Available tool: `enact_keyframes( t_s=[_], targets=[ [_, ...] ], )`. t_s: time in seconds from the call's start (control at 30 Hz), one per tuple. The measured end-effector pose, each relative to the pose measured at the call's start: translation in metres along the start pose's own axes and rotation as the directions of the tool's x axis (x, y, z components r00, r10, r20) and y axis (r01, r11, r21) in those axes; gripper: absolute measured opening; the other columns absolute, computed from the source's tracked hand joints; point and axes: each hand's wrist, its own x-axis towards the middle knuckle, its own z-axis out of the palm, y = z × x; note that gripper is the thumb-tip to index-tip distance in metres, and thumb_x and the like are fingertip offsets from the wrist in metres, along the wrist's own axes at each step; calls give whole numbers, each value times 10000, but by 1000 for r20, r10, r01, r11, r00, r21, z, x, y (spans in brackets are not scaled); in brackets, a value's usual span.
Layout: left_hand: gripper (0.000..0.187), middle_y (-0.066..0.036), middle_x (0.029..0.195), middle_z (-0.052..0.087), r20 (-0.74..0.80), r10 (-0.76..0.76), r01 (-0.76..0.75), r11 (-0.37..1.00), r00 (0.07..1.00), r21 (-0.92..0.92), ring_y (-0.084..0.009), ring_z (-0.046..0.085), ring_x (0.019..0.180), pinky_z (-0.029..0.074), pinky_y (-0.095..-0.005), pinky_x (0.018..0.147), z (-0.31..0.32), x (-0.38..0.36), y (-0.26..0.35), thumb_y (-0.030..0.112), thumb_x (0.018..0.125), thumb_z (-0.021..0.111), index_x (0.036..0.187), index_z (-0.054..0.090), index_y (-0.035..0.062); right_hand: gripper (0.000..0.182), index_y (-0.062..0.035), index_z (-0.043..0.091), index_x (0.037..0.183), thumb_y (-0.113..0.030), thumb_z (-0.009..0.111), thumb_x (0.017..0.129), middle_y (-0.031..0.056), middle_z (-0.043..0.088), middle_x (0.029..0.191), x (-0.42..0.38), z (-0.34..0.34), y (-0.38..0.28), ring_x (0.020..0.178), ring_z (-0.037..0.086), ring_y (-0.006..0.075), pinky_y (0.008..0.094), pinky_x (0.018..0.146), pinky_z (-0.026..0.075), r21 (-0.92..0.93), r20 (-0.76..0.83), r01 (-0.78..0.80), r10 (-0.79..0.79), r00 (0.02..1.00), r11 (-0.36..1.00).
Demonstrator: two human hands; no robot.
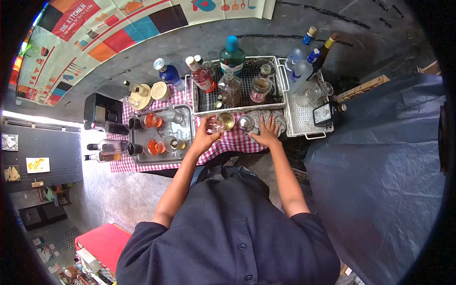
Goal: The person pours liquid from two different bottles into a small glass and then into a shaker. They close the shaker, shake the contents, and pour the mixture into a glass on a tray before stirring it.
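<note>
My left hand (205,136) has its fingers closed round a small clear glass (227,119) that holds a pale yellow drink, close over the red-and-white checked tablecloth (235,142). With fingers spread, my right hand (267,133) lies on a crumpled grey striped cloth (280,124). Between the two hands stands a clear, shiny rounded vessel (246,123), right by my right fingertips. A metal tray (189,142) to the left carries several glasses, among them two with an orange-red drink (152,120).
Behind my hands, a white wire basket (281,91) holds several bottles, including a teal one (232,58). Another white basket (295,127) on the right holds tall bottles and glassware. A blue bottle (169,76) and dark glasses (116,128) stand further left.
</note>
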Motion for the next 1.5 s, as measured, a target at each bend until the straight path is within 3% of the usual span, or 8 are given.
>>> enact_keyframes(
  t_s=[0.1,0.2,0.3,0.6,0.7,0.8,1.5],
  targets=[
    [659,-112,1158,599,12,-80,79,996,997,43,-182,599,1021,544,-319,821,-1,5,-1,55,817,748,1382,410,24,1158,-185,-65,1587,-715,605,804,226,-133,1623,1,-1,-1,1492,-195,372,555,1180,-94,-3,16,-9,9,1000,1000],
    [665,-112,1154,599,39,-49,48,998,998,36,-172,599,968,552,-310,798,-4,12,-17,57,814,753,1384,411,28,1192,-201,-62,1588,-716,637,772,222,-137,1624,2,-2,-2,1493,-185,379,576,1177,-78,-17,42,-17,17,999,1000],
    [684,-114,1157,597,36,15,-21,985,999,172,-165,598,942,562,-300,770,-4,18,-29,55,809,759,1390,400,26,1215,-224,-55,1589,-716,664,742,217,-136,1626,2,-3,-3,1499,-159,385,597,1174,-56,-23,34,-18,19,999,1000],
    [700,-125,1146,610,31,-30,23,982,999,190,-163,598,917,559,-291,733,0,22,-27,63,793,773,1383,399,22,1213,-258,-22,1592,-711,684,716,204,-150,1627,10,0,1,1501,-121,409,620,1166,-48,-22,51,-20,21,998,1000],
    [727,-125,1145,615,36,25,-34,963,999,266,-165,596,907,548,-301,734,0,24,-24,79,782,786,1390,392,21,1216,-257,-20,1593,-711,686,713,203,-149,1627,9,1,1,1500,-127,409,625,1161,-59,-5,41,-14,14,999,1000],
    [739,-148,1150,625,45,-63,51,971,997,233,-225,617,995,510,-350,887,-1,26,-20,115,768,777,1392,400,-9,1219,-259,-23,1592,-713,688,712,201,-151,1627,9,1,1,1498,-141,405,624,1157,-77,9,41,-13,13,999,1000],
    [744,-199,1124,630,59,-120,96,943,991,319,-265,646,995,526,-363,843,0,39,-5,150,777,782,1388,396,-25,1252,-239,-112,1579,-710,677,729,228,-122,1625,6,-7,-5,1489,-197,387,602,1149,-122,-6,109,-51,52,993,999]
  ],
)
